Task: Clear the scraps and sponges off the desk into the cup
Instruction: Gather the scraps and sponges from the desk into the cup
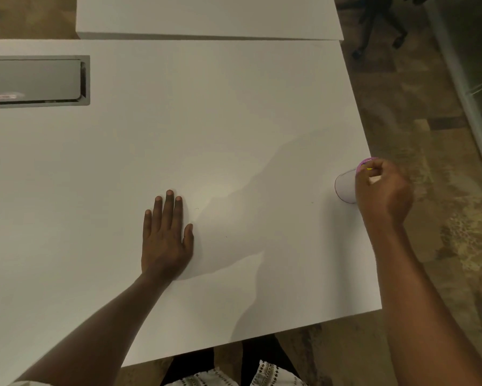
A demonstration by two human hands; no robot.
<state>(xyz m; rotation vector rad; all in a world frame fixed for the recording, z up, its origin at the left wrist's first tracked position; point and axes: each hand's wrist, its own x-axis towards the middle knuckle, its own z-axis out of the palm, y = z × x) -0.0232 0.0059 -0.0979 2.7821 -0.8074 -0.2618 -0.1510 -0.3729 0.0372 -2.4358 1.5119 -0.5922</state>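
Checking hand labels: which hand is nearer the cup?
Right. The right hand is at the cup, fingers curled over its pink rim near the right edge of the desk. The left hand lies flat on the desk, well off to the cup's left.

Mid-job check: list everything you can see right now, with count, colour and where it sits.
desk: one, white, fills most of the view
second table: one, white, along the desk's far edge
cable tray: one, grey, recessed in the desk at far left
cup: one, pale, at the desk's right edge, partly hidden by the right hand
pink and yellow bits: count unclear, at the cup by the fingertips
chair base: one, black, on the floor at far right
floor: brown patterned carpet, right of the desk
left hand: flat, palm down on the desk, holding nothing
right hand: fingers curled round the cup
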